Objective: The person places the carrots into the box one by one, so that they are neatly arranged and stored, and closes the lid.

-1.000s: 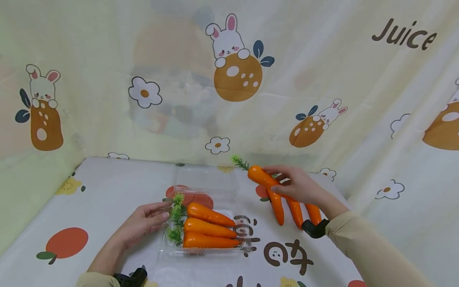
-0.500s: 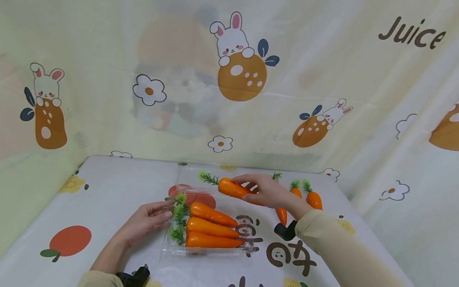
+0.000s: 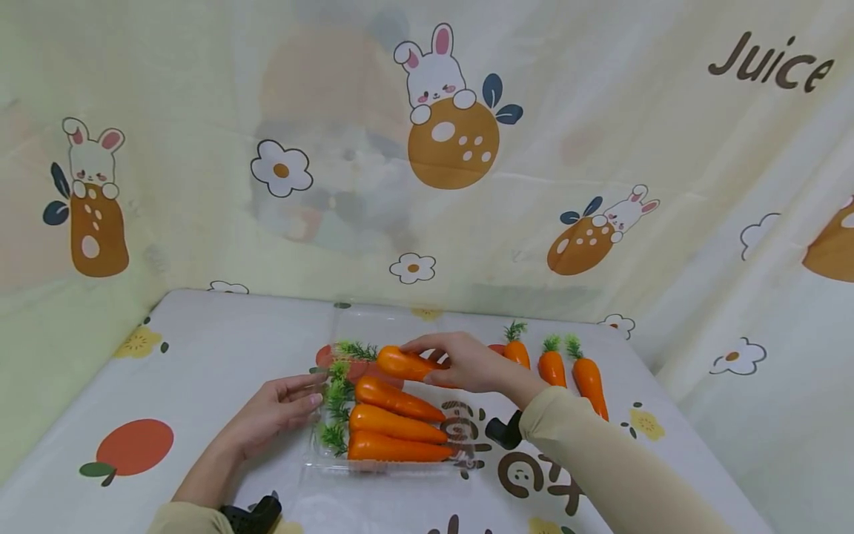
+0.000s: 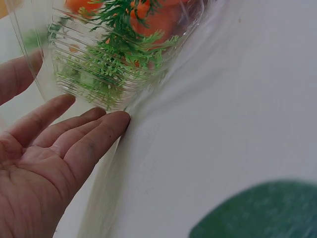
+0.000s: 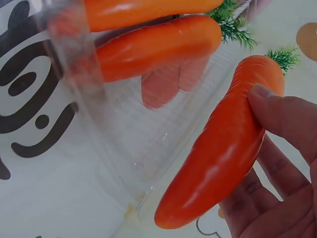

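A clear plastic clamshell box (image 3: 394, 466) lies with its lid spread flat behind it. Three toy carrots (image 3: 399, 420) rest side by side in the box, green tops to the left. My right hand (image 3: 460, 361) pinches another carrot (image 5: 218, 144) between thumb and fingers, above the back part of the box, its leafy top (image 3: 356, 351) pointing left. In the right wrist view the thumb presses near the thick end while the tip hangs free. My left hand (image 3: 283, 408) rests beside the box's left wall, fingers loosely extended and fingertips right at the plastic (image 4: 89, 84).
Three more carrots, including the rightmost carrot (image 3: 591, 382), lie in a row at the right, partly behind my right forearm. The table has a printed white cloth (image 3: 220, 348), and a patterned curtain (image 3: 333, 245) rises behind it.
My right hand has brought the carrot leftward from the row at the right to above the back of the box. The left hand has stayed at the box's left side.
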The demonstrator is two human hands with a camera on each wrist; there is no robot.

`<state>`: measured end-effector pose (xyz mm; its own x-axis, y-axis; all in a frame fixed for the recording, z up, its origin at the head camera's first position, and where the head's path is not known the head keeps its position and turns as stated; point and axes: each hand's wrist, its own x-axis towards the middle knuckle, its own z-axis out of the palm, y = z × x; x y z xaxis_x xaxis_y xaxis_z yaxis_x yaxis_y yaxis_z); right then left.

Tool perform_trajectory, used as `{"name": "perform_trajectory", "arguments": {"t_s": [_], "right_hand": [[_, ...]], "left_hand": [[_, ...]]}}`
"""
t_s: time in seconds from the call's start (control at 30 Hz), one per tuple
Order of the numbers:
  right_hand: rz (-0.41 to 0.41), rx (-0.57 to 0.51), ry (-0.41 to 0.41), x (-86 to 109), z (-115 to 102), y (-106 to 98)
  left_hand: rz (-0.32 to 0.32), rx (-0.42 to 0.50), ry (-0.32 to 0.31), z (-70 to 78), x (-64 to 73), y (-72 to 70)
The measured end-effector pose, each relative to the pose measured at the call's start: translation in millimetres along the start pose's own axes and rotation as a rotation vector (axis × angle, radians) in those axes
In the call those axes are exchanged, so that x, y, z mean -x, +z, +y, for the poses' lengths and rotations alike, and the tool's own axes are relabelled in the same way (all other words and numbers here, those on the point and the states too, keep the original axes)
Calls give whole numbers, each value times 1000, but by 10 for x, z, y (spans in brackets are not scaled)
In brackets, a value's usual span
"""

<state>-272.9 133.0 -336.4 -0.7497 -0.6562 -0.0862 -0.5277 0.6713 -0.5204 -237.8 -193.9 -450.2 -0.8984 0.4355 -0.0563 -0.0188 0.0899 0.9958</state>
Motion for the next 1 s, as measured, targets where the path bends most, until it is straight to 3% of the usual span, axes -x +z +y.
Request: {"name": "perform_trajectory", "arguments": {"t_s": [0.5,1.0], "right_hand": [[-63,-22,-3,-205,26,117],[-95,-27,18,-292,27,183]], "left_hand": [[19,-8,-17,6,2,11],[33,-20,-35,6,2,13]]}}
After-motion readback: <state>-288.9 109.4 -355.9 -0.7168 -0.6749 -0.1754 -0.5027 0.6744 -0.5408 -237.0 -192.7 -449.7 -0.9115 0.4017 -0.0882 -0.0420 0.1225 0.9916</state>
